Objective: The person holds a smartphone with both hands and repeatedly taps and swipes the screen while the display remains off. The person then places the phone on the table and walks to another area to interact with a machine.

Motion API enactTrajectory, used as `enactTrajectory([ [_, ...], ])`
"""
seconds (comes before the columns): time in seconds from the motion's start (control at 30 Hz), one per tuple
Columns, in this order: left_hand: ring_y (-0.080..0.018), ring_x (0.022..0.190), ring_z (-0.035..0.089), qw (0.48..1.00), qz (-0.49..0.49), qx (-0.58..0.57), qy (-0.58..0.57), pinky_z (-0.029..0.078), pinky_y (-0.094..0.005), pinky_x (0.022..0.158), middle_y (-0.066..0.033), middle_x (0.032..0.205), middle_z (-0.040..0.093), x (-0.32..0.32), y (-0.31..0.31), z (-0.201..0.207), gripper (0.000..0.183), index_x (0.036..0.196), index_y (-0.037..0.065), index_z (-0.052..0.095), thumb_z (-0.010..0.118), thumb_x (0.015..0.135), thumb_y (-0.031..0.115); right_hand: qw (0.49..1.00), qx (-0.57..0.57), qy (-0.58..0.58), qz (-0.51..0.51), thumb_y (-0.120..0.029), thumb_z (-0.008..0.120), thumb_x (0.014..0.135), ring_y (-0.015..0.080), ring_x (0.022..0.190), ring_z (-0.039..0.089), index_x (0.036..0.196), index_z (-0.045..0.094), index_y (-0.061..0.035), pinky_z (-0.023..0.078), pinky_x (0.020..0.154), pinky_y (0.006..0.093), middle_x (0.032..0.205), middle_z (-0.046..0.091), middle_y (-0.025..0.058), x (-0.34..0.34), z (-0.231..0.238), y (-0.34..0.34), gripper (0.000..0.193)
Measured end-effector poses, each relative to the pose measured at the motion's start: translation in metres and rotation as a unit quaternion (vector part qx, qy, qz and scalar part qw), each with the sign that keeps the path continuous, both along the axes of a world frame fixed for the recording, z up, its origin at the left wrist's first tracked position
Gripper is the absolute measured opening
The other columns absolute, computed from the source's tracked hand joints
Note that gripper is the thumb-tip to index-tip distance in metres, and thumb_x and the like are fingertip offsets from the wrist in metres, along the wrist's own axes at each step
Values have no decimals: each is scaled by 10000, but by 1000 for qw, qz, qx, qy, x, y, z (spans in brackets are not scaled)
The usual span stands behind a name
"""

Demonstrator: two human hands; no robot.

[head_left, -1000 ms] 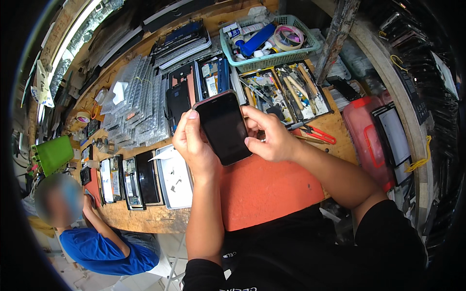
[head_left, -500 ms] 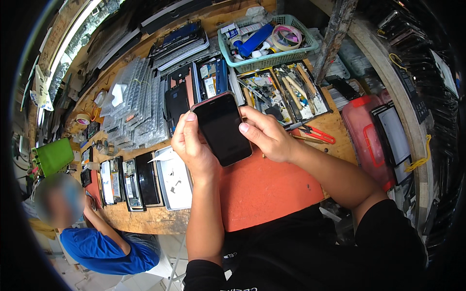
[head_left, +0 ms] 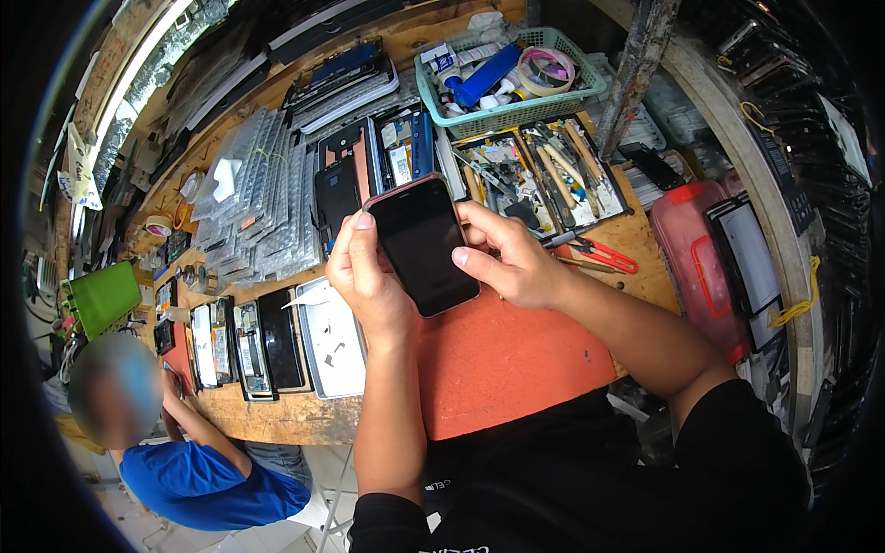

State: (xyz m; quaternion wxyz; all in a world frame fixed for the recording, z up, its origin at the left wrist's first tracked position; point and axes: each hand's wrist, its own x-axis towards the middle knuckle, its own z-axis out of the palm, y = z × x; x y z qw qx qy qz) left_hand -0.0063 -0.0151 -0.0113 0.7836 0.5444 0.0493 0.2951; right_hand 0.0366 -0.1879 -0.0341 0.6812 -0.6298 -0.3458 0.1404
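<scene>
A smartphone [head_left: 422, 244] with a dark screen and a thin reddish edge is held up over the orange-red mat [head_left: 516, 369]. My left hand [head_left: 369, 276] grips its left side, the thumb lying along the edge near the top corner. On the other side my right hand [head_left: 507, 253] is closed on the phone's right edge, its thumb resting at the edge of the screen. The fingers behind the phone are partly hidden.
Behind the phone lies a tool tray [head_left: 544, 175] beneath a green basket [head_left: 512, 78] of tubes and tape. Red-handled pliers [head_left: 604, 256] lie right. Opened phones [head_left: 249, 346] and a white tray [head_left: 330, 336] stand left. A co-worker in blue [head_left: 217, 484] sits at lower left.
My right thumb has shifted slightly left on the screen's edge. The co-worker at lower left has moved a little to the right. The phone stays in place.
</scene>
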Motion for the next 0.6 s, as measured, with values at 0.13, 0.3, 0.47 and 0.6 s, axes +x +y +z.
enactTrajectory([
  [0.13,-46,789,563,1000,1,2,2,472,-208,732,6,878,634,0,-1,0,235,941,-12,664,532,1061,141,1000,-4,1,-12,-72,578,973,102,684,575,1300,508,22,454,614,304,816,687,84,0,-2,3,347],
  [0.3,-51,787,572,1000,6,8,6,477,-213,731,-4,891,656,0,-1,1,245,969,-20,674,528,1064,152,999,-10,-41,-23,-12,535,925,119,636,550,1348,504,38,431,593,310,748,645,78,5,-8,-1,427],
  [0.47,-58,788,583,1000,0,8,5,479,-217,731,-11,892,666,1,1,0,255,974,-20,675,525,1067,164,999,5,-26,-20,5,533,900,118,625,560,1365,494,44,450,596,308,751,652,78,3,-7,1,468],
  [0.6,-61,791,585,1000,2,9,9,480,-218,731,-13,892,666,0,-1,1,257,970,-18,675,523,1067,166,998,21,-60,-25,28,581,880,77,651,599,1375,470,42,482,597,270,796,690,62,-1,-7,5,507],
])
